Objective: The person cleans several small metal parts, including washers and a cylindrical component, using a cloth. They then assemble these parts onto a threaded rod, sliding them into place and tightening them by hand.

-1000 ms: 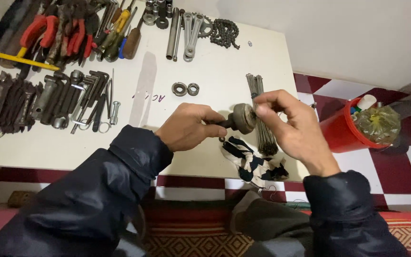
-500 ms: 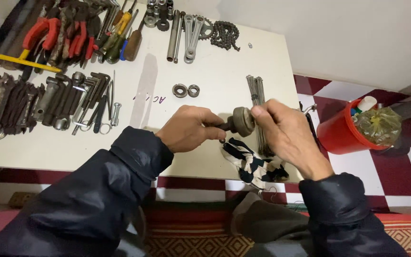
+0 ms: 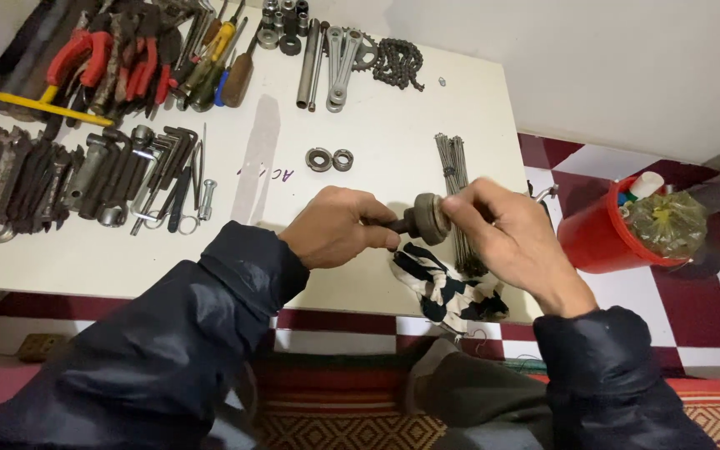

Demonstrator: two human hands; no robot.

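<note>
While left hand (image 3: 339, 227) grips, right fingers (image 3: 478, 193) pinch hub (image 3: 428, 218)

The metal hub part (image 3: 427, 218) is a short, round, dull grey-brown piece with a wide flanged disc at one end and a darker, narrower shaft running out of it toward the left. It is worn and greasy in look, without shine. It is held level in the air just above the near edge of the white counter (image 3: 393, 125), its axis lying roughly left to right. The left hand (image 3: 339, 227) is closed around the shaft end, and the right hand (image 3: 506, 237) pinches the rim of the disc with thumb and fingertips. A black-and-white striped rag (image 3: 447, 287) lies crumpled directly beneath it on the counter.
</note>
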